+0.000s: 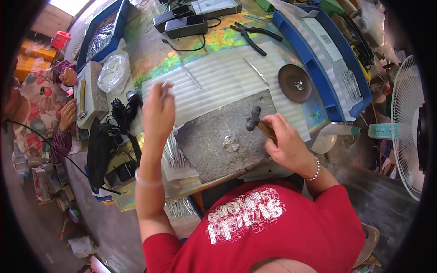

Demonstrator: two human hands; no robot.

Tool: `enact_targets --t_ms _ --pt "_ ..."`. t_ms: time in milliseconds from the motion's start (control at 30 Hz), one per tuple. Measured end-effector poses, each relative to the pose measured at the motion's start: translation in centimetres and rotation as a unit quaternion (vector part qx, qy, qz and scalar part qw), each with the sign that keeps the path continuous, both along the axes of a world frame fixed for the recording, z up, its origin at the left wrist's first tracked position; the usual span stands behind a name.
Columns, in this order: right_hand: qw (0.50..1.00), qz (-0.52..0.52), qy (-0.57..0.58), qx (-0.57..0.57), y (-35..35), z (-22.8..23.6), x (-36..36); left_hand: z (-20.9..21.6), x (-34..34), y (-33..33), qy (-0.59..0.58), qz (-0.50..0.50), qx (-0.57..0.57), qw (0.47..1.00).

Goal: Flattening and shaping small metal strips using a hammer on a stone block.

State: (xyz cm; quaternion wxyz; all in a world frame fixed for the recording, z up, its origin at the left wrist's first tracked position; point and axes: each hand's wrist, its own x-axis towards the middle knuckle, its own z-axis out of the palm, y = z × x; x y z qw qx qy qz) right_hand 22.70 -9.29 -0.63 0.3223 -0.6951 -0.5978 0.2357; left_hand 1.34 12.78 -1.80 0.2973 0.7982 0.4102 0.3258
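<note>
My right hand (287, 142) is wrapped around the wooden handle of a small hammer (253, 119), its dark head over a rough grey stone slab (205, 157). On the slab, left of the hammer, lies a shiny round metal disc (231, 144). My left hand (158, 111) is raised beyond the slab's left edge, blurred by motion. Its fingers look pinched together around something small and pale that I cannot make out. Below that wrist rests a bundle of thin silver rods (173, 152). A slim metal tool (191, 76) and tweezers (256, 71) lie on the white foam sheet (218, 86).
A brown round dish (287, 90) holds small metal bits. Black-handled pliers (255, 38) lie beyond. Blue trays (314, 68) flank the table's right; another blue tray (120, 25) stands far left. Another person's hands (68, 111) are at the left. A fan (407, 127) stands right.
</note>
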Motion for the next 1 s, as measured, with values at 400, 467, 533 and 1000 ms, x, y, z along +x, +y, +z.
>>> enact_targets --t_ms 400,467,533,1000 --pt "0.957 -0.29 0.021 0.019 -2.0 -1.8 9.4 -6.6 7.0 7.8 0.257 0.067 -0.014 0.964" --pt "0.953 -0.303 -0.01 0.016 -0.7 -2.1 11.1 -6.4 6.9 7.2 0.261 0.063 -0.032 0.963" --pt "0.955 -0.287 -0.034 0.061 0.7 -3.7 12.9 -5.9 6.9 6.9 0.26 0.064 -0.038 0.963" --pt "0.971 -0.116 -0.196 -0.073 5.2 -5.3 16.0 -4.4 4.8 5.1 0.234 0.061 -0.056 0.969"
